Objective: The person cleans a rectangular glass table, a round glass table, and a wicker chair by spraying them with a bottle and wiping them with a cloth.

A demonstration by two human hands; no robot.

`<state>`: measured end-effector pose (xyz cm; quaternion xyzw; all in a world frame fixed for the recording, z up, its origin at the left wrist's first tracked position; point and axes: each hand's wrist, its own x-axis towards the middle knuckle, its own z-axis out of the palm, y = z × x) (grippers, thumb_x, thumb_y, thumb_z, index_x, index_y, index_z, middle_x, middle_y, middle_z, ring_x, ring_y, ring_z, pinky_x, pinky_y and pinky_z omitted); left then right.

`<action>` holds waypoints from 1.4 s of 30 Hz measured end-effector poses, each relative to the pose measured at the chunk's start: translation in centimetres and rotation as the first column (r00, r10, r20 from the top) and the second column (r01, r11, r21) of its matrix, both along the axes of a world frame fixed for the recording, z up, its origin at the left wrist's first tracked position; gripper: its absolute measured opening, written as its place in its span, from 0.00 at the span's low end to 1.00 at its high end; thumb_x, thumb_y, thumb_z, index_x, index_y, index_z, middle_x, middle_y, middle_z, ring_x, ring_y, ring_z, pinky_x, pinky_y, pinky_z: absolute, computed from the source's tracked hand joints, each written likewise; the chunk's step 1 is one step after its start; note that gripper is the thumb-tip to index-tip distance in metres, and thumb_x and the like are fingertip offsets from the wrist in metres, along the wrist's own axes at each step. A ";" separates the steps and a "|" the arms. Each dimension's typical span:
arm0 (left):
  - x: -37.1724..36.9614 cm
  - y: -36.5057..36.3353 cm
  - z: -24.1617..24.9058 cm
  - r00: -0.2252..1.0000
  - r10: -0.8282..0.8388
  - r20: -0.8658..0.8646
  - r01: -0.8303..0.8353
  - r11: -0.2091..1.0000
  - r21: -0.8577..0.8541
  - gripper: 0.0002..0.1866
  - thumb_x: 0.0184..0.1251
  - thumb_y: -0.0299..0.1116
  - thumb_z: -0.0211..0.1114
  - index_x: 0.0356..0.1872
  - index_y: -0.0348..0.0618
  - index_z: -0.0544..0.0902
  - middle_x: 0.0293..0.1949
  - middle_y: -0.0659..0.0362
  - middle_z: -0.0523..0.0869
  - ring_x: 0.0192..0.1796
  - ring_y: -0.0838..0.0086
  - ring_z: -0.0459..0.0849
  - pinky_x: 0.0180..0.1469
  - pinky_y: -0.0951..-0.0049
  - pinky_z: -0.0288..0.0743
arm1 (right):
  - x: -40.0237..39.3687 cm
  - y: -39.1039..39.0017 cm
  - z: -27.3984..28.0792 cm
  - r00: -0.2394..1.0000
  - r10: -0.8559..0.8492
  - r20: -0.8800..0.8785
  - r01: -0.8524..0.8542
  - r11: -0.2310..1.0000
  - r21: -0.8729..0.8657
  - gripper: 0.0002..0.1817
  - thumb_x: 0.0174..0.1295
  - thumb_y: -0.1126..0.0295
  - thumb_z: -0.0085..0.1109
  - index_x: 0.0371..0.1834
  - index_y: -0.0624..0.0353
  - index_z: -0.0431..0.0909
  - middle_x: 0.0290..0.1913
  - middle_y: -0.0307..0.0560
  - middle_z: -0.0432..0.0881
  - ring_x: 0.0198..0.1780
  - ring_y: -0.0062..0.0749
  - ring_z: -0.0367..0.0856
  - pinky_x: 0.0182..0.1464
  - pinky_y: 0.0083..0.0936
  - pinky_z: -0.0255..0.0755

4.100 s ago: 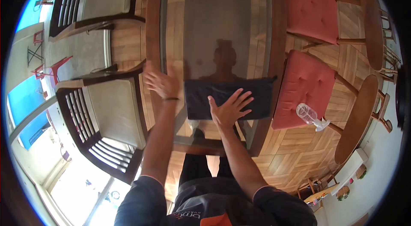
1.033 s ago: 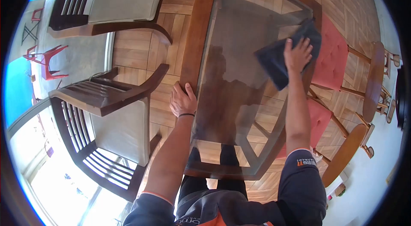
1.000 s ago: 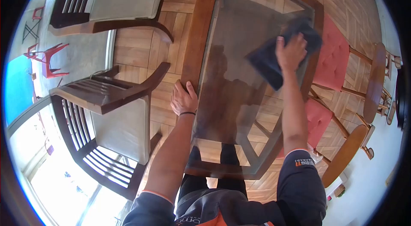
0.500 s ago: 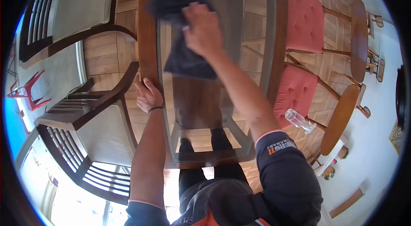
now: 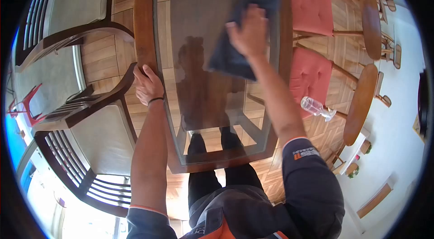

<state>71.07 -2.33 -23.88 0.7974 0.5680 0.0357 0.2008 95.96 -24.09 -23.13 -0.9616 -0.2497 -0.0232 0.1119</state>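
My right hand [image 5: 250, 33] presses a dark blue cloth [image 5: 233, 58] against the glass top [image 5: 192, 17] of a wooden-framed table, near its right side. The hand is blurred, with its thumb out to the left and its fingers over the cloth. My left hand [image 5: 149, 86] rests at the table's left wooden edge [image 5: 145, 26], its fingers stretched out and apart, close to the end of a chair's armrest [image 5: 129, 74]. Reflections and the floor show through the glass.
Dark wooden chairs with pale seats [image 5: 101, 135] stand along the left. On the right are chairs with coral cushions [image 5: 309, 74]; a clear spray bottle [image 5: 314, 105] lies on the nearer one. Small plants [image 5: 352, 170] stand farther right.
My right hand has swept the cloth from the left part of the glass to the right. My left hand has stayed by the left edge, shifting slightly. The view has moved a little.
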 end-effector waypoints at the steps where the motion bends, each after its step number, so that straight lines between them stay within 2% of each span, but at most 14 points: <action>1: -0.2 -0.1 -0.2 1.000 -0.003 0.024 0.003 1.000 -0.003 0.30 0.79 0.58 0.40 0.67 0.47 0.70 0.59 0.42 0.82 0.54 0.41 0.82 0.53 0.43 0.75 | -3.1 3.1 0.7 0.994 0.089 -0.057 -0.083 0.992 0.098 0.38 0.65 0.47 0.57 0.74 0.60 0.67 0.80 0.58 0.56 0.82 0.56 0.47 0.81 0.50 0.42; 5: -1.1 -0.1 1.0 0.961 0.206 0.187 -0.181 0.973 -0.140 0.31 0.77 0.59 0.41 0.66 0.48 0.72 0.58 0.42 0.83 0.57 0.43 0.82 0.54 0.46 0.75 | -13.7 13.8 0.2 0.938 0.345 -0.026 -0.307 0.864 0.399 0.36 0.59 0.49 0.65 0.70 0.51 0.73 0.77 0.50 0.64 0.80 0.48 0.56 0.80 0.47 0.48; 9: -5.3 4.7 -6.8 0.852 -0.053 0.521 0.019 0.997 0.071 0.28 0.79 0.55 0.45 0.68 0.47 0.69 0.62 0.41 0.79 0.56 0.48 0.84 0.55 0.48 0.76 | -16.6 14.3 -1.3 0.937 0.345 0.060 -0.339 0.852 0.400 0.32 0.61 0.50 0.62 0.68 0.50 0.75 0.76 0.47 0.66 0.79 0.46 0.58 0.79 0.46 0.50; 10: -4.3 3.5 -3.0 0.462 0.473 0.750 -0.033 0.854 -0.519 0.26 0.80 0.51 0.48 0.68 0.45 0.68 0.63 0.42 0.76 0.58 0.53 0.82 0.54 0.53 0.78 | -15.1 12.1 -1.6 0.946 0.318 0.057 -0.315 0.869 0.382 0.31 0.62 0.51 0.61 0.68 0.49 0.75 0.76 0.47 0.67 0.79 0.46 0.58 0.79 0.46 0.50; 14: -14.5 3.0 -3.6 0.844 -0.036 0.536 0.222 0.932 -0.286 0.34 0.79 0.61 0.46 0.66 0.39 0.71 0.57 0.51 0.83 0.56 0.64 0.81 0.57 0.68 0.72 | -8.5 -2.3 -0.9 0.991 -0.041 0.124 0.021 0.987 0.162 0.27 0.67 0.56 0.56 0.68 0.49 0.74 0.74 0.46 0.69 0.77 0.47 0.60 0.77 0.47 0.54; 16: -20.9 1.2 -3.8 0.902 -0.037 0.431 0.216 0.902 -0.374 0.34 0.80 0.61 0.44 0.65 0.40 0.73 0.57 0.53 0.83 0.57 0.67 0.80 0.58 0.69 0.72 | -5.9 -11.5 0.6 0.967 -0.239 0.087 0.233 0.970 0.076 0.29 0.69 0.53 0.53 0.71 0.53 0.71 0.74 0.50 0.68 0.77 0.47 0.61 0.75 0.48 0.57; 19: -27.0 -5.5 -1.1 0.906 0.385 0.177 -0.148 0.678 -0.720 0.34 0.82 0.58 0.41 0.66 0.37 0.74 0.57 0.45 0.83 0.58 0.62 0.82 0.52 0.63 0.78 | -6.0 -20.0 -1.1 0.935 -0.325 -0.145 0.349 0.917 0.195 0.34 0.73 0.50 0.44 0.73 0.66 0.66 0.79 0.57 0.59 0.80 0.50 0.56 0.77 0.48 0.53; 22: -32.5 -10.6 -3.8 0.951 0.262 0.162 -0.146 0.848 -0.510 0.40 0.80 0.64 0.36 0.62 0.34 0.78 0.58 0.40 0.83 0.57 0.48 0.82 0.54 0.47 0.75 | -8.2 -17.5 -1.9 0.918 -0.393 0.048 0.395 0.905 -0.160 0.36 0.75 0.49 0.39 0.75 0.68 0.63 0.81 0.58 0.54 0.81 0.52 0.51 0.80 0.47 0.48; 24: -32.2 -13.2 -2.5 0.962 0.271 0.040 -0.239 0.901 -0.363 0.41 0.79 0.65 0.34 0.59 0.34 0.80 0.56 0.37 0.84 0.55 0.40 0.82 0.55 0.41 0.73 | -10.8 -13.3 -1.5 0.932 -0.357 0.057 0.362 0.920 -0.150 0.36 0.73 0.50 0.45 0.75 0.67 0.63 0.81 0.58 0.54 0.82 0.53 0.48 0.81 0.47 0.45; 27: -27.9 -14.1 1.8 0.976 0.190 -0.108 -0.212 0.944 -0.254 0.41 0.79 0.64 0.32 0.56 0.34 0.81 0.50 0.34 0.85 0.51 0.34 0.81 0.54 0.38 0.71 | -16.6 -4.1 0.8 0.993 -0.115 -0.023 0.118 0.980 0.160 0.34 0.66 0.54 0.56 0.70 0.66 0.71 0.79 0.58 0.59 0.81 0.53 0.50 0.80 0.48 0.46; 33: -28.6 -14.6 0.8 0.978 0.178 -0.110 -0.193 0.971 -0.139 0.37 0.78 0.61 0.34 0.52 0.38 0.82 0.45 0.36 0.86 0.48 0.35 0.82 0.48 0.38 0.71 | -29.4 8.6 1.3 0.961 0.269 -0.061 -0.233 0.909 0.345 0.34 0.64 0.48 0.59 0.70 0.54 0.72 0.76 0.49 0.65 0.80 0.47 0.55 0.79 0.47 0.49; 37: -28.7 -14.3 0.6 0.968 0.154 -0.197 -0.188 0.968 -0.165 0.37 0.79 0.61 0.32 0.56 0.41 0.81 0.49 0.40 0.86 0.52 0.38 0.82 0.52 0.40 0.71 | -29.6 3.1 0.9 0.944 0.302 -0.133 -0.232 0.895 0.381 0.36 0.61 0.47 0.62 0.71 0.50 0.71 0.76 0.48 0.66 0.79 0.47 0.57 0.79 0.48 0.49; 39: -28.4 -14.6 1.1 0.973 0.131 -0.188 -0.157 0.979 -0.131 0.35 0.79 0.62 0.32 0.50 0.42 0.80 0.43 0.39 0.87 0.45 0.37 0.83 0.45 0.38 0.72 | -27.1 -3.0 3.1 0.958 0.145 -0.249 -0.068 0.954 0.293 0.37 0.58 0.48 0.65 0.71 0.50 0.71 0.76 0.50 0.65 0.79 0.49 0.57 0.79 0.50 0.49; 42: -28.2 -14.8 1.4 0.979 0.116 -0.168 -0.135 0.985 -0.111 0.33 0.78 0.61 0.34 0.45 0.43 0.78 0.38 0.39 0.86 0.41 0.36 0.83 0.41 0.37 0.71 | -24.3 -14.0 2.2 0.977 -0.204 -0.059 0.209 0.973 0.095 0.39 0.59 0.48 0.65 0.73 0.49 0.67 0.77 0.53 0.62 0.79 0.52 0.57 0.77 0.52 0.50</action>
